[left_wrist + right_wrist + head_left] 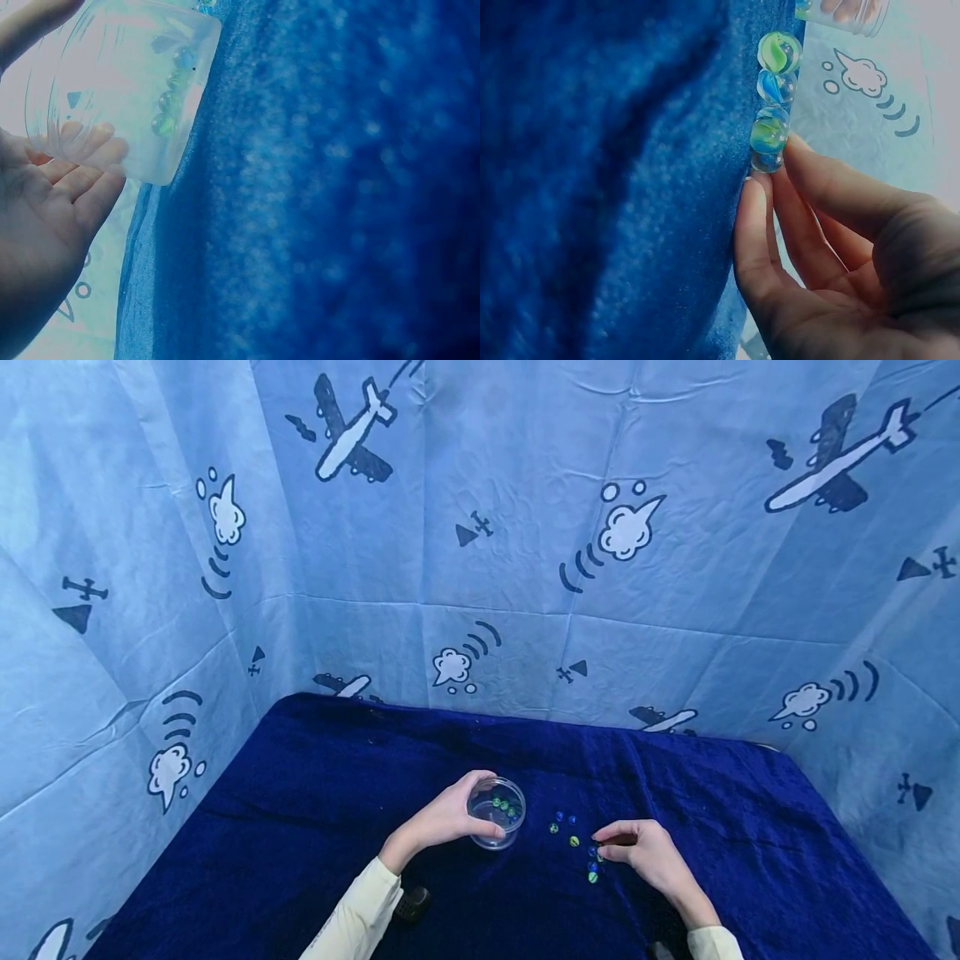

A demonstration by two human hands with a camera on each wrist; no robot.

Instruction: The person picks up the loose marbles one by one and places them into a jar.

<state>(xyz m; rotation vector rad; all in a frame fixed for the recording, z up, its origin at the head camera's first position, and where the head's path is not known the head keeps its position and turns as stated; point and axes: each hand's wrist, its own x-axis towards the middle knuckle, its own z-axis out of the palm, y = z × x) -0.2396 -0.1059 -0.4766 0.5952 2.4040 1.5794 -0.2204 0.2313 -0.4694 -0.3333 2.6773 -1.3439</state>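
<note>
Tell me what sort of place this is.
Probably a makeshift, curtained-off workspace indoors: light-blue fabric printed with airplanes hangs around it, a dark-blue cloth is spread like a table cover, and small marbles lie on that.

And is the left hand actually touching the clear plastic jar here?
Touching. The head view shows the left hand gripping the clear plastic jar, with its thumb lying across the jar's near side.
</note>
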